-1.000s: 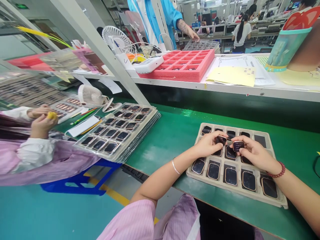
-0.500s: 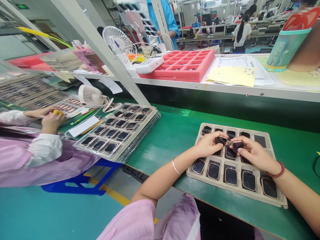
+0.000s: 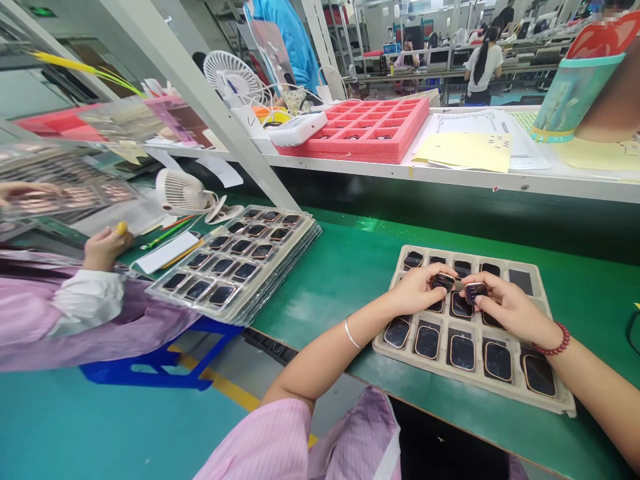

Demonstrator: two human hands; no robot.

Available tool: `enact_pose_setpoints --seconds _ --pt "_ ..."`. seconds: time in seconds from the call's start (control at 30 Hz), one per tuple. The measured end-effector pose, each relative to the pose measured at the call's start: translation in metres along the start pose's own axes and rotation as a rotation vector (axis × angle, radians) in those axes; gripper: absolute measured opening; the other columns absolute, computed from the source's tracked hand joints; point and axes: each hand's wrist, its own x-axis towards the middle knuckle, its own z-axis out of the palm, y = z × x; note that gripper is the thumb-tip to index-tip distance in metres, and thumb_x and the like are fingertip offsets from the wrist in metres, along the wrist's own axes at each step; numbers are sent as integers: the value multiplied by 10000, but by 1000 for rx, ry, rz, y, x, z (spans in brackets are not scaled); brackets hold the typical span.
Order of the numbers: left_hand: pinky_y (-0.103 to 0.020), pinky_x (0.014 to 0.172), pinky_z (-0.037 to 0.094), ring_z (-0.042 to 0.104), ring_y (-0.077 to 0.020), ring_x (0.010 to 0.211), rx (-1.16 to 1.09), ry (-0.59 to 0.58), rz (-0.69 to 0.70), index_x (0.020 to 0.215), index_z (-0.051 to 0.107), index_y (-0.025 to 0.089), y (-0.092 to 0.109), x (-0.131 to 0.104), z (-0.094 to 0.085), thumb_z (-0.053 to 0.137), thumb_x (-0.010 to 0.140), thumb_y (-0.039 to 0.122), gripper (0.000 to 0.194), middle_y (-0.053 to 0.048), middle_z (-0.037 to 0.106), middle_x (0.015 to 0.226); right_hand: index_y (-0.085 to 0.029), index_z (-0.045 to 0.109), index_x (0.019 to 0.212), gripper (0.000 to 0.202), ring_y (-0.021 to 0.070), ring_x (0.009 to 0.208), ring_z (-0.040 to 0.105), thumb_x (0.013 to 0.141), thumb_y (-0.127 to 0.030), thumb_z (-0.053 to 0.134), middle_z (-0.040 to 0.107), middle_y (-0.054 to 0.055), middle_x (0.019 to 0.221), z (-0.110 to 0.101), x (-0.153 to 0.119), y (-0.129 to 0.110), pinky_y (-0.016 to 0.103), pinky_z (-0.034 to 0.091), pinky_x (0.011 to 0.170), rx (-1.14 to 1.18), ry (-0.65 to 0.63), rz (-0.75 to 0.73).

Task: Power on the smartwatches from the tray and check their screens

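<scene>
A beige compartment tray (image 3: 415,360) lies on the green table, with dark, square-faced watch-like pieces in its compartments. Above its middle rows, my left hand (image 3: 417,288) pinches one dark watch piece (image 3: 443,283) between thumb and fingers. Just to the right, my right hand (image 3: 515,310) grips another dark watch piece (image 3: 475,292) by its edges. The two held pieces are close together, with a small gap between them. Under my hands some compartments are partly hidden. A flat dark rectangle (image 3: 521,282) shows in the tray's far right compartment.
Stacked clear trays of watch pieces (image 3: 240,247) stand left on the green table (image 3: 320,280). Beyond are a small white fan (image 3: 180,191) and a co-worker's hand (image 3: 106,247). A white shelf (image 3: 460,177) crosses behind, bearing a red foam tray (image 3: 360,150) and a teal cup (image 3: 570,100).
My hands and their pieces have barely moved. At left, the co-worker's hands have moved apart, one reaching to the far left. The person in blue behind the shelf has shifted left.
</scene>
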Motion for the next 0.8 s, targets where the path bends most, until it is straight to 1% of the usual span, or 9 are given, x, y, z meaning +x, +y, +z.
enact_pose_setpoints --seconds 0.2,0.4,0.5,0.6,0.8 --pt "-230 656 447 603 -131 781 25 -8 13 1120 577 164 0 0 0 526 766 131 359 -65 668 993 -225 550 1147 301 230 946 632 856 -182 484 637 85 1145 0 1 0 381 513 820 -21 -2 -23" --pt "-227 657 444 600 -132 784 40 -14 24 1131 574 164 -1 0 0 515 770 132 367 -60 673 979 -220 555 1147 288 228 906 628 873 -195 469 653 81 1086 0 1 0 370 514 781 -52 -6 -41" --pt "-219 630 432 580 -114 720 79 -15 21 1131 578 169 0 0 0 506 773 135 366 -51 676 968 -223 555 1151 292 224 871 626 873 -194 472 652 79 1067 -1 1 2 370 515 762 -72 -7 -53" --pt "-213 605 419 551 -96 657 116 -22 12 1130 579 168 3 -1 -1 495 780 141 361 -44 680 958 -227 558 1154 300 232 898 622 867 -188 480 645 78 1081 -2 1 5 384 511 792 -87 -9 -64" --pt "-227 653 431 564 -112 708 143 -28 32 1110 591 160 6 -1 -1 489 790 153 336 -50 677 977 -233 562 1161 306 233 905 623 868 -198 481 638 70 1092 -2 1 7 372 514 794 -80 -9 -64"
